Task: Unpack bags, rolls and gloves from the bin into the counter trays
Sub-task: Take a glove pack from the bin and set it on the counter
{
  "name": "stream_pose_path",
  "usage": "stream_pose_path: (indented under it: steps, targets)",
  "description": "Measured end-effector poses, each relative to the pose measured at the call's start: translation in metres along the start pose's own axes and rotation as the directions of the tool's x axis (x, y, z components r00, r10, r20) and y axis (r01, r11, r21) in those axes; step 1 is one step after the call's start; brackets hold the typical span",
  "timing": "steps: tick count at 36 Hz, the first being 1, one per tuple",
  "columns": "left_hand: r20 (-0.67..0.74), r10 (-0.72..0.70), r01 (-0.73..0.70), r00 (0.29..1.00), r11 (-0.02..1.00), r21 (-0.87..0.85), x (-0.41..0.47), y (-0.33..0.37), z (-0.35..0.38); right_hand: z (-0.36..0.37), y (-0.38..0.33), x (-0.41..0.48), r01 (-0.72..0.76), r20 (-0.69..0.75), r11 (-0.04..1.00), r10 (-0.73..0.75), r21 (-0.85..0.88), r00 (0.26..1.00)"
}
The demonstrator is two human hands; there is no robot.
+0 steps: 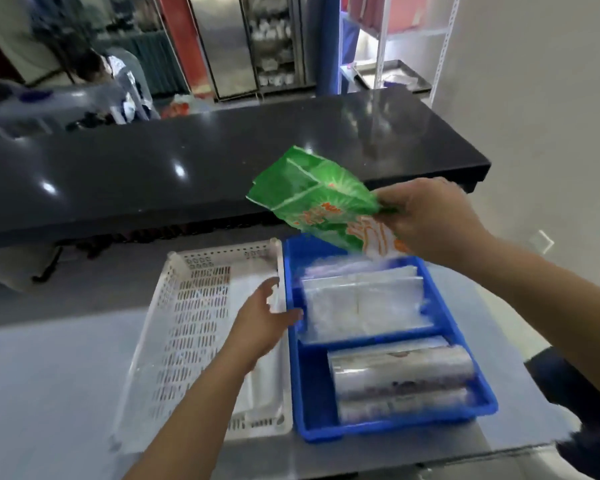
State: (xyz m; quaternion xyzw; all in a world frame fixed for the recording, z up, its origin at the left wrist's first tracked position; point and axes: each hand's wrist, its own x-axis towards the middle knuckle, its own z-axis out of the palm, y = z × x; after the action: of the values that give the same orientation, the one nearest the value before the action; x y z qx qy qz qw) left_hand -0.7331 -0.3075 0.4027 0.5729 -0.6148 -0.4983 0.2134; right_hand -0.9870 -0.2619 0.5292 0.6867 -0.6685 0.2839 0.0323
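My right hand [426,220] grips a green glove packet [319,199] with orange print, held tilted above the far end of the blue tray [309,410]. The blue tray has two compartments: clear plastic bags [361,306] lie in the far one, two clear rolls [402,375] in the near one. My left hand [264,323] hovers with fingers apart over the right edge of the white perforated tray [187,323], touching the rim between the two trays. A clear bag [257,386] lies in the white tray under my forearm.
Both trays sit on a grey counter [49,375]. A raised black glossy counter [187,161] runs behind them. A person sits beyond it at the back left. A dark object [575,393] stands at the right edge. Shelving and a metal tray [392,76] stand behind.
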Motion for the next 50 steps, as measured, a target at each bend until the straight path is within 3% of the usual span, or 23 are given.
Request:
stream_pose_path:
  steps: [4, 7, 10, 19, 27, 33, 40, 45, 50]
  targets:
    - [0.017, -0.093, 0.092, 0.996, 0.993, 0.074, 0.0, -0.018, 0.013, 0.027, 0.025, 0.026, 0.097, 0.142, 0.95, -0.057, -0.296, 0.988]
    - [-0.026, -0.076, 0.078, 0.997, 0.989, 0.127, 0.0, -0.023, 0.016, 0.054, 0.041, 0.039, 0.153, 0.244, 0.901, -0.055, -0.406, 0.968]
    - [-0.062, -0.099, 0.104, 0.993, 0.992, 0.075, -0.001, -0.023, 0.016, 0.081, 0.051, 0.044, 0.225, 0.307, 0.865, -0.087, -0.448, 0.948]
    - [-0.061, -0.146, 0.145, 0.987, 0.989, -0.019, 0.001, -0.026, 0.018, 0.135, 0.063, 0.043, 0.273, 0.429, 0.855, -0.066, -0.442, 0.901]
    - [-0.054, -0.157, 0.155, 0.986, 0.987, -0.032, 0.001, -0.026, 0.018, 0.136, 0.065, 0.062, 0.24, 0.49, 0.892, -0.024, -0.383, 0.871]
    - [-0.036, -0.148, 0.147, 0.988, 0.989, -0.031, 0.002, -0.025, 0.017, 0.12, 0.062, 0.081, 0.158, 0.657, 0.938, 0.089, -0.308, 0.748]
    - [-0.026, -0.133, 0.133, 0.991, 0.991, -0.027, 0.001, -0.026, 0.016, 0.147, 0.061, 0.057, 0.024, 0.384, 0.934, 0.123, -0.357, 0.915]
    - [-0.03, -0.129, 0.128, 0.991, 0.991, -0.032, 0.002, -0.026, 0.017, 0.17, 0.061, 0.022, -0.15, 0.47, 0.953, 0.264, -0.265, 0.842]
    - [-0.026, -0.119, 0.119, 0.993, 0.993, -0.017, 0.001, -0.025, 0.018, 0.187, 0.066, 0.011, -0.173, 0.452, 0.957, 0.263, -0.232, 0.852]
